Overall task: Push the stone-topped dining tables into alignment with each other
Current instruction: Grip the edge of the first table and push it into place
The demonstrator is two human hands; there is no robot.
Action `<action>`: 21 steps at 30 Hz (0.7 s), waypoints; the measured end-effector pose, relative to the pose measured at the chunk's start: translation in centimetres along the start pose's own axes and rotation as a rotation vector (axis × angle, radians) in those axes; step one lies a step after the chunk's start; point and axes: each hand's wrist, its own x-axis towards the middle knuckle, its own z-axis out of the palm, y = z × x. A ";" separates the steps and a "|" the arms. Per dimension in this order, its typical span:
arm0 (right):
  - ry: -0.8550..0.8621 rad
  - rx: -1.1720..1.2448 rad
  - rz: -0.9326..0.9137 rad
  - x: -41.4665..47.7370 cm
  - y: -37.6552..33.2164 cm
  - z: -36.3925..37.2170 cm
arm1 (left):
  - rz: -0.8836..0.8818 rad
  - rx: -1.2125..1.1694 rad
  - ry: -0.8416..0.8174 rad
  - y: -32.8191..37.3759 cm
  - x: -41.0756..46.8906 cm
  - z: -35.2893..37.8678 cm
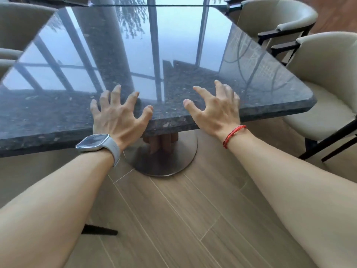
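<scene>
Stone-topped table (173,45) has 2 cream chairs (326,74) beside its right edge.

Chairs (328,74) flank the near table (193,35), with a second table (173,0) behind it.

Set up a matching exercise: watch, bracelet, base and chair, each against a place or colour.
Things:
1 watch
2 bracelet
3 base
4 chair

Place or colour:
A red
B under the table
C cream
D wrist of left hand

Pairs: 1-D, 2-A, 3-B, 4-C
</scene>
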 end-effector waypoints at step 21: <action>0.140 -0.175 -0.136 1.4 0.2 3.5 | 0.007 0.070 0.188 0.0 0.4 2.4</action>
